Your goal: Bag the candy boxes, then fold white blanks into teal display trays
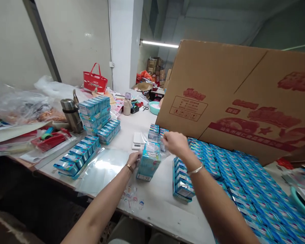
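A teal pack of small boxes (pixel 149 162), partly inside a clear plastic bag (pixel 159 144), stands on the white table (pixel 152 200) in front of me. My left hand (pixel 133 158) grips the pack's left side. My right hand (pixel 175 142) is closed on the bag's upper edge, just above and to the right of the pack. A gold bracelet is on my left wrist and a silver bangle on my right.
Rows of teal boxes (pixel 244 183) fill the right side under a big tilted cardboard carton (pixel 234 98). More teal packs (pixel 77 156) and stacked teal boxes (pixel 95 112) lie left, beside clear plastic sheets (pixel 101 169), a steel flask (pixel 71 113), a red tape dispenser (pixel 51 139) and a red bag (pixel 95 81).
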`<state>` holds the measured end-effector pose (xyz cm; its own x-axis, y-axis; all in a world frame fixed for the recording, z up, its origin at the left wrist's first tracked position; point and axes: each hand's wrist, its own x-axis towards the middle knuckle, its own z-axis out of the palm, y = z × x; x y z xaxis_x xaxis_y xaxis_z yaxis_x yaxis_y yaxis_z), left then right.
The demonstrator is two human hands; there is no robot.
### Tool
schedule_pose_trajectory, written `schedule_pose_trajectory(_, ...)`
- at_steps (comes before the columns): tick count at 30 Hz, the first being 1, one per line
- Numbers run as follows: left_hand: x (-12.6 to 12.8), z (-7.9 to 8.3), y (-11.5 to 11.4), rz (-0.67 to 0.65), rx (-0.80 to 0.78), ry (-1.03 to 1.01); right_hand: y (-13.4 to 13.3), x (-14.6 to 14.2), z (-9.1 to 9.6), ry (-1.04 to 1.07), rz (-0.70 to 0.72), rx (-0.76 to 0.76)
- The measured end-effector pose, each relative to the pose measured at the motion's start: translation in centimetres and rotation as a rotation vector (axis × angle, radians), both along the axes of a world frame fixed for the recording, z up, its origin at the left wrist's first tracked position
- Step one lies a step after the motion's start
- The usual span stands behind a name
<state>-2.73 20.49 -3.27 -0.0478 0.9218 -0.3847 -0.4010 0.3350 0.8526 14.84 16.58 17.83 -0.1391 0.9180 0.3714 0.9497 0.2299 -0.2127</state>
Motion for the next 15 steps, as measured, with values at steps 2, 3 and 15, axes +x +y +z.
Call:
schedule_pose_trajectory(2, 0.3, -0.1, 0.0, 0.034, 0.018, 0.036, 2.2, 0.9, 1.9, -0.174, 0.003, -0.036)
schedule_pose_trajectory(3, 0.4, -0.1, -0.1, 0.051, 0.031, 0.051, 3.2, 1.2, 2.8, -0.227, 0.006, -0.060)
schedule_pose_trajectory(15, 0.5, -0.7, -1.2, 0.201, 0.216, 0.198, -0.9, -6.7, 3.5, -0.427, 0.247, -0.171)
